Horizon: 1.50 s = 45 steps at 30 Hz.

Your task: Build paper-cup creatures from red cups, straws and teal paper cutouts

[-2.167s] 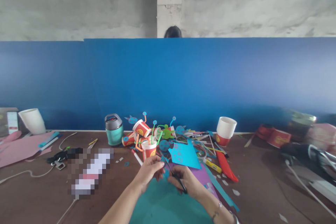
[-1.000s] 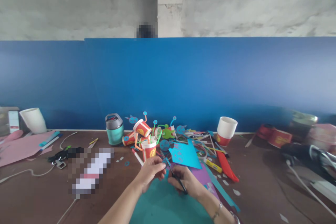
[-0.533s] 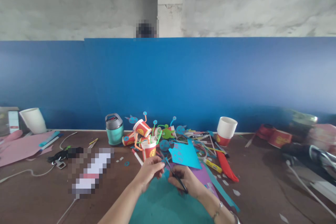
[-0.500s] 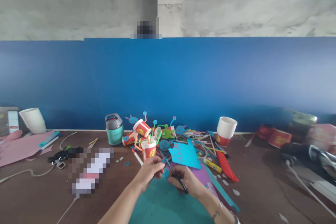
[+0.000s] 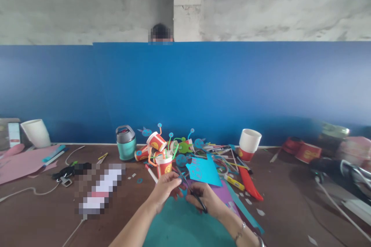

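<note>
Black scissors [image 5: 190, 189] slant forward-left, right hand [image 5: 206, 197] clasping them; left hand [image 5: 167, 188] pinches paper [image 5: 181, 178].

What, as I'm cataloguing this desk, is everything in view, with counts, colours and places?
Partition: one, blue, back.
Table: one, brown, front.
Flask: one, teal, left of centre.
Decorated cups: several, red-white, centre.
Plain cup: at least one, white-red, right.
Vessel: one, white, far left.
Large sheets: teal, purple, light-blue centre; pink left.
Pens, cables, scraps: uncounted, mixed, scattered.
Scissors: one, black, right hand.
Paper piece: one, blue, left hand.
Other person's head: one, dark-haired, above partition.
Hands: two, bare, centre.
</note>
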Each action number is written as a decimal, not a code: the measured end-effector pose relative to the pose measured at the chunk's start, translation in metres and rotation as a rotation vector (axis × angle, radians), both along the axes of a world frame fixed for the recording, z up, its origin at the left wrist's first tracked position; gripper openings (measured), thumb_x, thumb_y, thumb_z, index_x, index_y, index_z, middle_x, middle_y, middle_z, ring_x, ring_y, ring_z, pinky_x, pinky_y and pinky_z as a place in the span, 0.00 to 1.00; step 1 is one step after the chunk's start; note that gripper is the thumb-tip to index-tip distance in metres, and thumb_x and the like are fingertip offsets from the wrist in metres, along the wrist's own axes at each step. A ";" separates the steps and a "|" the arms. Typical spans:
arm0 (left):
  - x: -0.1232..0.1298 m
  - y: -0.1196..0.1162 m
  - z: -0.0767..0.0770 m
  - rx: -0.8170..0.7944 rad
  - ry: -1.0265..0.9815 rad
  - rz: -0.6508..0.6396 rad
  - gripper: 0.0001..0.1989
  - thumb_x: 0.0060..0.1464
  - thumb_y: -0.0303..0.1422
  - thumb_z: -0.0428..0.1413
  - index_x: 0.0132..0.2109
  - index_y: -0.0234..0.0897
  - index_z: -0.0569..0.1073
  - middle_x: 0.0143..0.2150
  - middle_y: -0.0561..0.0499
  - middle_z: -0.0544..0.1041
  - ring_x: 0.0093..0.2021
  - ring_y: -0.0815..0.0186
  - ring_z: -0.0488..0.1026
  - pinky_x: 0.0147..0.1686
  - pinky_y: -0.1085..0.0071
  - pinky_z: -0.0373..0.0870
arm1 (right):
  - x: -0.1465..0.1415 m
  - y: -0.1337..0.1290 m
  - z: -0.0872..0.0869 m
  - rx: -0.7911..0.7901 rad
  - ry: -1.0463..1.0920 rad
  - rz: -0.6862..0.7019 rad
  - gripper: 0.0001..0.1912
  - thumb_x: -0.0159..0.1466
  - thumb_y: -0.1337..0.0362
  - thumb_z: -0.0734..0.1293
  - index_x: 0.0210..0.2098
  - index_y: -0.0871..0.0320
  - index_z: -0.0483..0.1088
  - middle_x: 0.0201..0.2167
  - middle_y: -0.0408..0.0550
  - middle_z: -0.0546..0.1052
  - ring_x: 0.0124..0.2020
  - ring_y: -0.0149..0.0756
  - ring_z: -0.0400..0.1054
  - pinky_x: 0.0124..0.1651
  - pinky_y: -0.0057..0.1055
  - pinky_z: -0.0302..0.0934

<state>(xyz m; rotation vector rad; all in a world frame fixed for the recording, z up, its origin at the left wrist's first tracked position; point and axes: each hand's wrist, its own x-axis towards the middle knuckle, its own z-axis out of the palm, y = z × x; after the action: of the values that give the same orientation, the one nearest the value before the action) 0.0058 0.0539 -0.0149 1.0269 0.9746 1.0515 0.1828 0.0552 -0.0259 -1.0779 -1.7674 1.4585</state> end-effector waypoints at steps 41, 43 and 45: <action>-0.007 0.006 -0.005 -0.016 0.155 -0.076 0.13 0.38 0.40 0.58 0.24 0.37 0.63 0.16 0.59 0.68 0.14 0.78 0.60 0.15 0.80 0.53 | 0.003 0.001 0.000 -0.028 -0.072 0.034 0.15 0.52 0.55 0.71 0.25 0.60 0.66 0.12 0.33 0.61 0.11 0.21 0.55 0.14 0.19 0.50; -0.008 0.006 -0.003 -0.016 0.200 -0.089 0.14 0.39 0.41 0.57 0.24 0.37 0.63 0.16 0.60 0.68 0.14 0.78 0.59 0.15 0.80 0.52 | 0.004 0.003 -0.002 -0.043 -0.078 0.039 0.15 0.52 0.55 0.71 0.24 0.60 0.66 0.11 0.33 0.61 0.11 0.22 0.55 0.13 0.19 0.50; -0.011 0.005 0.000 -0.015 0.265 -0.118 0.14 0.39 0.42 0.56 0.24 0.38 0.63 0.16 0.60 0.67 0.13 0.78 0.58 0.14 0.80 0.51 | 0.007 0.006 -0.004 -0.025 -0.070 0.020 0.15 0.52 0.55 0.71 0.24 0.60 0.66 0.11 0.33 0.61 0.11 0.22 0.55 0.13 0.19 0.51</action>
<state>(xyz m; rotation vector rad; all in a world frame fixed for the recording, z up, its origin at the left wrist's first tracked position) -0.0054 0.0590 -0.0152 1.2172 1.1184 0.8231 0.1897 0.0609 -0.0296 -1.1404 -1.8178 1.4752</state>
